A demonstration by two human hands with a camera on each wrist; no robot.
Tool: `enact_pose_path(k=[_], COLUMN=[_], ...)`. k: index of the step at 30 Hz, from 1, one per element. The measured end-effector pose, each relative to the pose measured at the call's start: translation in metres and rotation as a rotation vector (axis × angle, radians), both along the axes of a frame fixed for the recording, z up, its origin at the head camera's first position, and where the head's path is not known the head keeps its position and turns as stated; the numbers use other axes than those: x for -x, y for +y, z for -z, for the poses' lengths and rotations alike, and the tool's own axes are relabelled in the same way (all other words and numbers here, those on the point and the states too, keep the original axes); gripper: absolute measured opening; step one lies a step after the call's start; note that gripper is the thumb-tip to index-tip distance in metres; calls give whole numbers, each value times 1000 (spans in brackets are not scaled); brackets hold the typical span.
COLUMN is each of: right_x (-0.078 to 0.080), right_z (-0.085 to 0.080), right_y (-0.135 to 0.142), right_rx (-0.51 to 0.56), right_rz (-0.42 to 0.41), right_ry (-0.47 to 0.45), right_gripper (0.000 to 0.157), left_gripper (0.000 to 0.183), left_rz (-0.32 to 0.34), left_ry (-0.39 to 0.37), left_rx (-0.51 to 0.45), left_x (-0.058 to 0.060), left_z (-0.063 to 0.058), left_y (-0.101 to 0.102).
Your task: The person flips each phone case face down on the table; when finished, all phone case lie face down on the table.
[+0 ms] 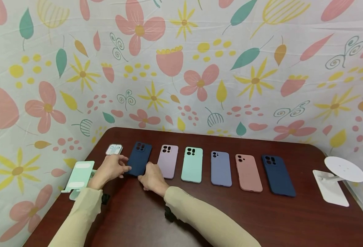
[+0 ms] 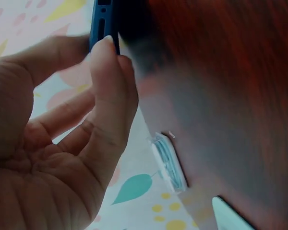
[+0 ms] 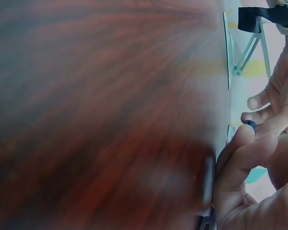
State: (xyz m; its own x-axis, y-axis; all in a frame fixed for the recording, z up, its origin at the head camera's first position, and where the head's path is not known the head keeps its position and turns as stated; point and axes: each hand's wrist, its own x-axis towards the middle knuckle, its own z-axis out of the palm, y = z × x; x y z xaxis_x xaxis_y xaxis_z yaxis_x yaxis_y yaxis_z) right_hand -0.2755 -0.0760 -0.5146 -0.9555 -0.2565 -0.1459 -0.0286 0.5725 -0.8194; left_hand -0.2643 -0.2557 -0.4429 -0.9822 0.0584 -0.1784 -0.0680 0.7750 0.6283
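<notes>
A dark blue phone case (image 1: pixel 140 158) with camera cutouts lies at the left end of a row of phone cases. My left hand (image 1: pixel 112 167) pinches its lower left corner. Up close in the left wrist view, thumb and fingertips hold the end of the case (image 2: pixel 104 24), where a slot and small holes show. My right hand (image 1: pixel 153 179) grips the lower right corner, its fingers curled. In the right wrist view a small bit of dark blue shows beyond the right hand (image 3: pixel 252 187); the rest of the case is hidden there.
Lilac (image 1: pixel 168 164), mint (image 1: pixel 192 168), blue-violet (image 1: pixel 221 171), pink (image 1: pixel 249 175) and another dark blue case (image 1: pixel 278 176) continue rightward. A mint folding stand (image 1: pixel 82 174) and small clear-and-white item (image 1: pixel 114 149) are left; a white round-topped stand (image 1: pixel 345 169) is far right. Patterned cloth (image 1: pixel 200 51) hangs behind.
</notes>
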Motion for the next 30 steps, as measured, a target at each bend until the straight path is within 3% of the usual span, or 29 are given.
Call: enact_pose_path(k=[9, 17, 23, 27, 30], right_x=[-1, -4, -13, -22, -27], right_z=[-3, -10, -23, -35, -46], right_y=[1, 3, 8, 15, 23], right_rx=[-17, -21, -31, 25, 71], right_rz=[17, 32, 34, 25, 0], right_ry=[-6, 9, 3, -3, 16], right_gripper=[43, 42, 53, 69, 72], left_gripper=[69, 69, 70, 77, 82], left_rz=[15, 35, 31, 18, 1], left_ry=[-47, -51, -60, -32, 30], left_rx=[26, 40, 51, 103, 150], left_x=[3, 7, 8, 5, 2], left_z=[8, 12, 14, 11, 7], left_y=[3, 3, 4, 5, 6])
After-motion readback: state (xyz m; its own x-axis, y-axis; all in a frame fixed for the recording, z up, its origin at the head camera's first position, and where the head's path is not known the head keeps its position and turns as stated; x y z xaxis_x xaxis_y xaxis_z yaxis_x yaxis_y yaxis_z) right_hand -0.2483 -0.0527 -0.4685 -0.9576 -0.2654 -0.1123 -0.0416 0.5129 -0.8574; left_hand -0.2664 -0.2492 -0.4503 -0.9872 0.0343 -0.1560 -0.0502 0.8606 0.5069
